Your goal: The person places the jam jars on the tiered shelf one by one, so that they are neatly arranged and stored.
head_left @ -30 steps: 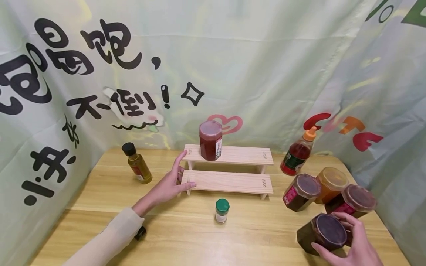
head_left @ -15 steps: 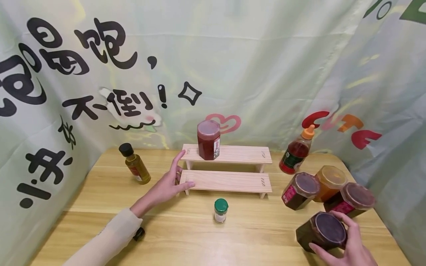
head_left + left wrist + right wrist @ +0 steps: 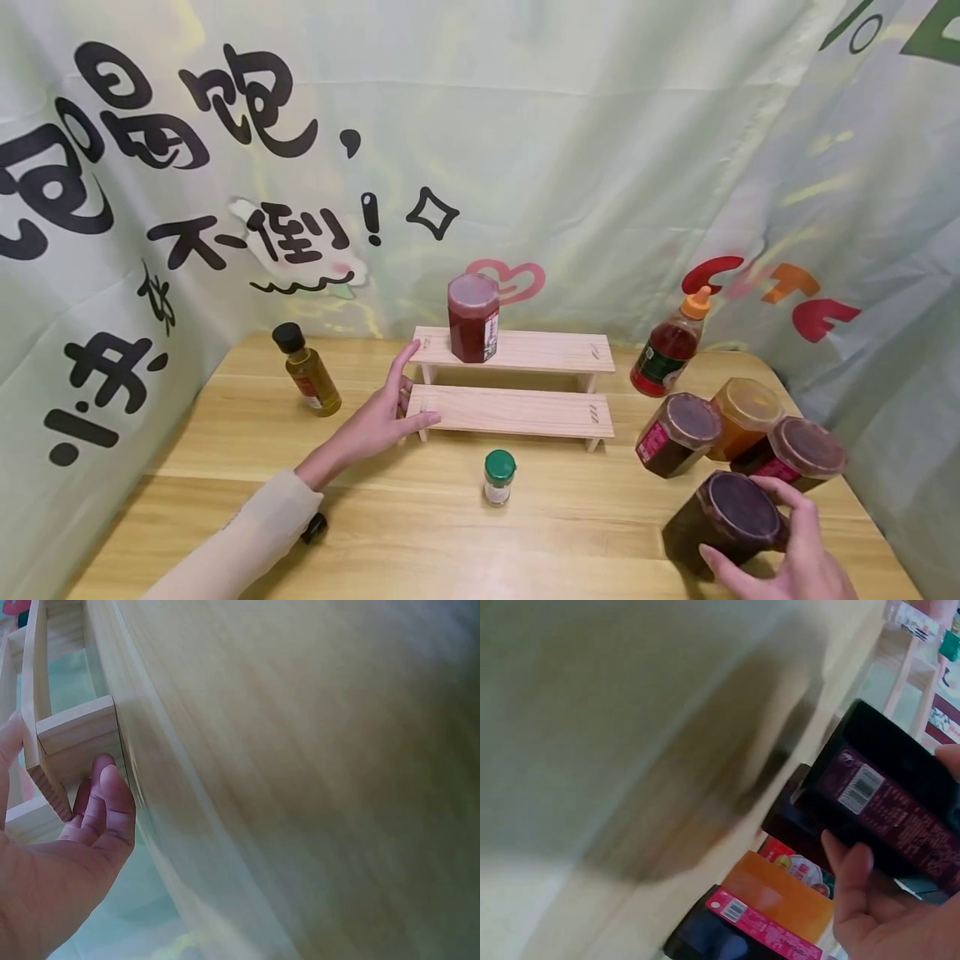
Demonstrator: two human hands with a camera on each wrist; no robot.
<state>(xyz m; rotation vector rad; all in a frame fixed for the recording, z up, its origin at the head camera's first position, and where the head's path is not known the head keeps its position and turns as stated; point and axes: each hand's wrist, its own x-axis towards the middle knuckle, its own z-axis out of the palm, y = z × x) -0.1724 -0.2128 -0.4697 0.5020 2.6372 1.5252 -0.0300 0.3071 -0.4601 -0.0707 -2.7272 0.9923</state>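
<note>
Right fingers (image 3: 802,510) grip dark jar (image 3: 716,523); shaker (image 3: 498,477) near shelf (image 3: 517,411) front

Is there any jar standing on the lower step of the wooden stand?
No, the lower step bears no jar, while the dark red jar stands on the upper step.
</note>
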